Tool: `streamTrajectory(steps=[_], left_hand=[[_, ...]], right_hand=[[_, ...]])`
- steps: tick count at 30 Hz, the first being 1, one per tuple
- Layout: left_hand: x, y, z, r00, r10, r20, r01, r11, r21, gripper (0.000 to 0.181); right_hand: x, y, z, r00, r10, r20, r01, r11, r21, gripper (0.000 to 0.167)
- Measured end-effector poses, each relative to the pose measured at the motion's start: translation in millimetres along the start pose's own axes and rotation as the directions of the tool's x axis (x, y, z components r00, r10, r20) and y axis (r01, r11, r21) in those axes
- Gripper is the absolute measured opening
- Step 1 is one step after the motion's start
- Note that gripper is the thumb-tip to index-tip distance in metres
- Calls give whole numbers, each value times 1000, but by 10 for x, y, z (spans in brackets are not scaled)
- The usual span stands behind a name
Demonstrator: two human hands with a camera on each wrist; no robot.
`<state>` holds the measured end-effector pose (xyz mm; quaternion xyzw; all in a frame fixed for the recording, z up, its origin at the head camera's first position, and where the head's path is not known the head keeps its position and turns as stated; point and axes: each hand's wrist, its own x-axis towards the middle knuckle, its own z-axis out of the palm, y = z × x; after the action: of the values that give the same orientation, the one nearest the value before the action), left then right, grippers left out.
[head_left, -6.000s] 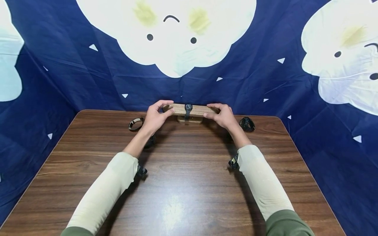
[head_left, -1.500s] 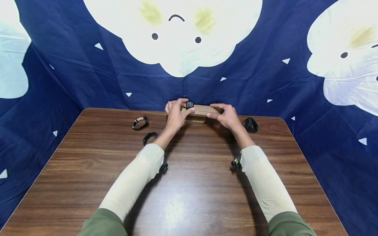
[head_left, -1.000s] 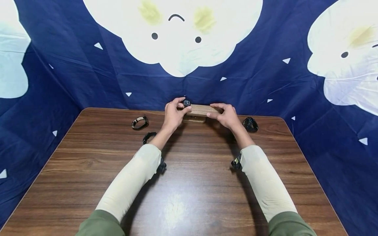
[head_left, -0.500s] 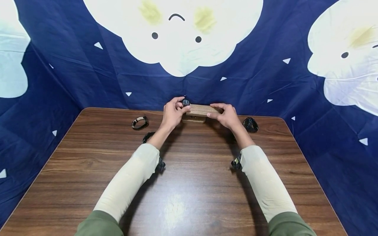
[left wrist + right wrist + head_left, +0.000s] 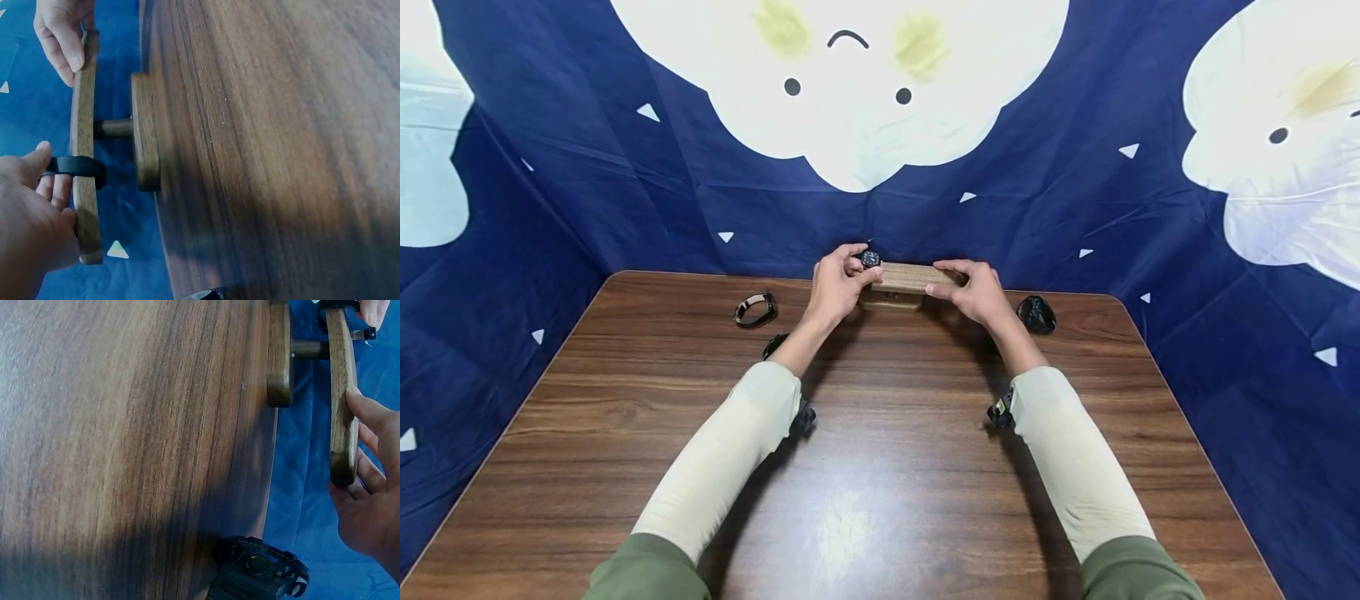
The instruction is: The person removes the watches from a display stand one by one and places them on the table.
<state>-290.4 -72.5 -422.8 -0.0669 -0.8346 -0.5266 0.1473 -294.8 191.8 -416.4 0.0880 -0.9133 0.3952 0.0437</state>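
A wooden watch stand with a T-shaped bar (image 5: 910, 277) stands at the table's back edge; a short post joins the bar to its base (image 5: 145, 131). Around the bar's left part loops a black watch (image 5: 870, 259), its dark strap (image 5: 75, 165) crossing the wood in the left wrist view. My left hand (image 5: 837, 287) pinches this watch between thumb and fingers. At the other end, my right hand (image 5: 973, 292) grips the bar, thumb in front and fingers behind. A buckle end (image 5: 364, 333) sticks out beside the bar in the right wrist view.
On the brown table (image 5: 880, 450), a beige-and-black banded watch (image 5: 756, 310) lies left of the stand. A second dark watch (image 5: 773, 345) is partly hidden by the left forearm. Another black watch (image 5: 1036, 314) sits at the right. Blue cloth (image 5: 655, 192) hangs behind.
Six seconds ago my left hand held the bar's left end, with the watch near the middle. Now it pinches the watch, which has shifted left along the bar. The right hand keeps its grip.
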Motion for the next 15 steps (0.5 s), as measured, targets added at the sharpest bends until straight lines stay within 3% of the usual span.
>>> streamTrajectory(steps=[15], left_hand=[[-12,8,-28,1000,-4,-1,4,1000,-3,51]], right_hand=[[7,-13,-13,1000,3,16,-3,1000,-10,50]])
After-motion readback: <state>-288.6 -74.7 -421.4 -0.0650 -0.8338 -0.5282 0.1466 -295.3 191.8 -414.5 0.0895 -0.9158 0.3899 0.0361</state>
